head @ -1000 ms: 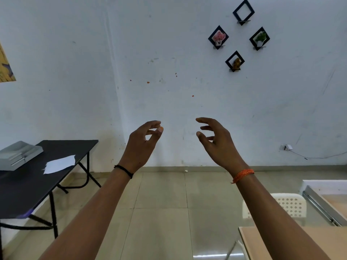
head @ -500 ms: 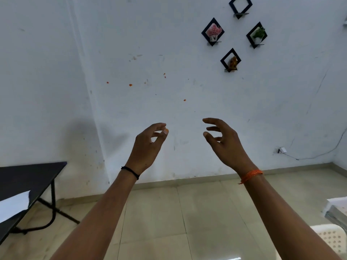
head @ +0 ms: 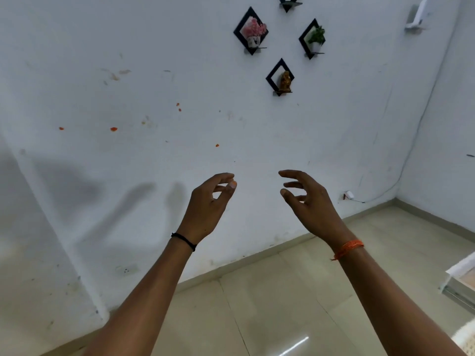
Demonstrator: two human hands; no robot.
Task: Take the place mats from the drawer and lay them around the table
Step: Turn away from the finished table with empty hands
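Observation:
My left hand (head: 208,206) is raised in front of the white wall, fingers loosely curled and apart, holding nothing; a black band circles its wrist. My right hand (head: 311,204) is raised beside it at the same height, fingers spread and empty, with an orange thread on the wrist. No place mats show. At the right edge a white open drawer (head: 460,281) is partly in view; its contents are hidden.
The white wall carries black diamond-shaped shelves, one with a pink flower pot (head: 253,32), one with a green plant (head: 314,38), one with a small brown figure (head: 284,79). A cable and plug (head: 348,195) run along the wall. Beige tiled floor (head: 270,304) lies below.
The view has swung to the right and tilted: the black table at the left has left the frame and the room's right corner has come in. Both hands stay raised and empty.

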